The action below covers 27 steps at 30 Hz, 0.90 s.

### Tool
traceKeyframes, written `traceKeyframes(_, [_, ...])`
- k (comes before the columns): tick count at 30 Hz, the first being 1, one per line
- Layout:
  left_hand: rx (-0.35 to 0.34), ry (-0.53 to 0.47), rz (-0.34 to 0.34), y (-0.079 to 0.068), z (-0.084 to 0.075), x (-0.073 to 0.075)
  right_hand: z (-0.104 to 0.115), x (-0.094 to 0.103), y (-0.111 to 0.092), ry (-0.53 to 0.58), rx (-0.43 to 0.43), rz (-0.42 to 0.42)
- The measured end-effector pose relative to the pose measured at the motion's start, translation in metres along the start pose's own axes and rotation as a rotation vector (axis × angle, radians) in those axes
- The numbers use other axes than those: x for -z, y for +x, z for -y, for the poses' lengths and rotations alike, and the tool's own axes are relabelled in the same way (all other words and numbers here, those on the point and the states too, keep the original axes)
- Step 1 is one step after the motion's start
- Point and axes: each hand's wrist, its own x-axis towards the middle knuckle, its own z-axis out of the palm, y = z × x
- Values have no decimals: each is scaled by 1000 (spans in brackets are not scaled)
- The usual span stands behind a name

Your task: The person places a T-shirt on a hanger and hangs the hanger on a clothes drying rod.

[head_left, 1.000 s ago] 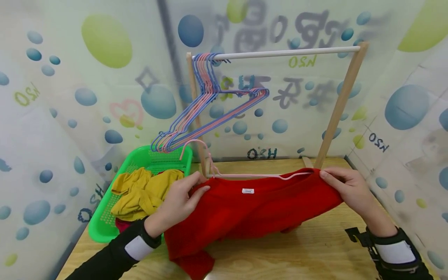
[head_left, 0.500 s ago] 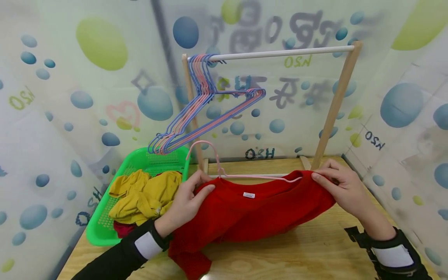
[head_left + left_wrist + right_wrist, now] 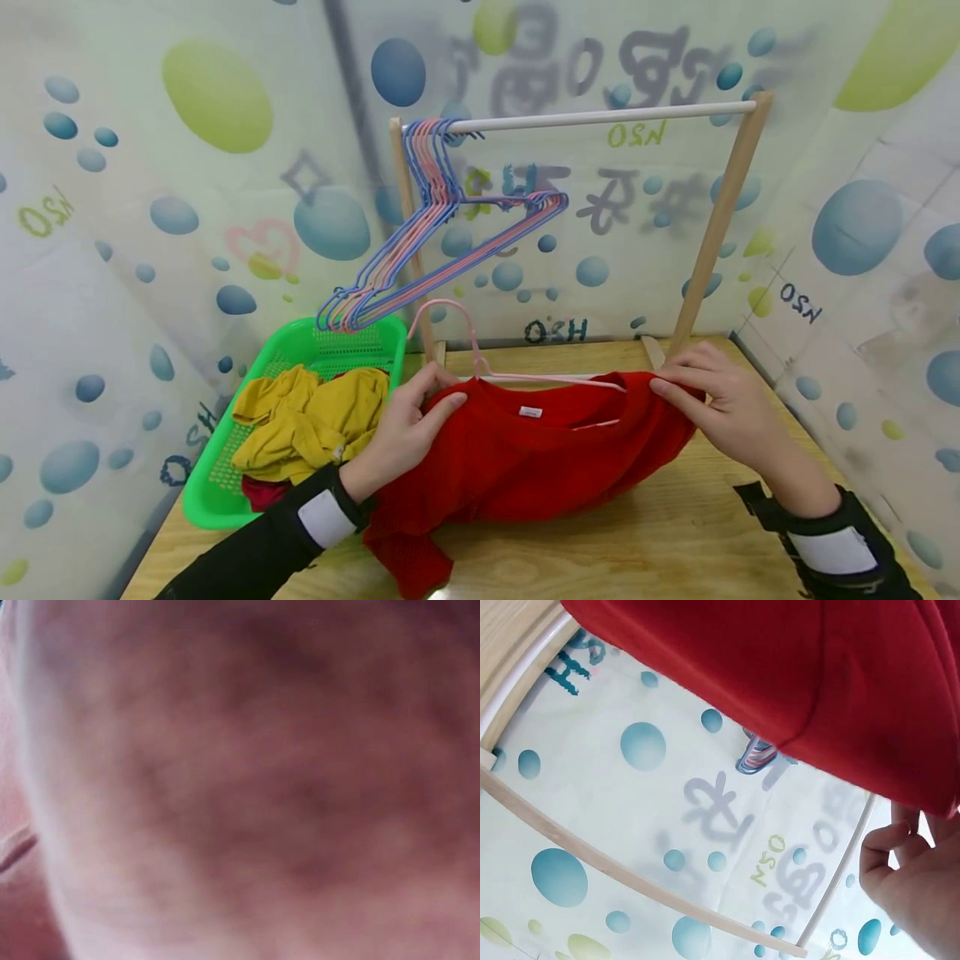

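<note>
A red garment is held over the bench, a pink hanger partly inside its neckline — fingers of the left hand and right hand pinching its shoulders — near a green basket of yellow cloth.

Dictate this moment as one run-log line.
left hand: holds red garment near neckline | right hand: holds its other side | pink hanger: partly inside garment | yellow clothing: in green basket

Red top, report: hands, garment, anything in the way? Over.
Left hand and right hand gripping red top near its shoulders. Pink hanger partly inside its neckline. Hanging hangers crowd the rail's left end.
</note>
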Motion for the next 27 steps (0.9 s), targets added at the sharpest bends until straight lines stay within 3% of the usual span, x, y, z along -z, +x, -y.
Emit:
traceKeyframes(10, [-8, -8, 9, 2, 0, -4, 3, -13, 3, -88, 68, 37])
traceKeyframes(20, [12, -3, -10, 2, 2, -5, 9, -18, 6, -161, 145, 19])
traceKeyframes(27, [20, -2, -26, 3, 2, -6, 14, -22, 8, -211, 152, 6])
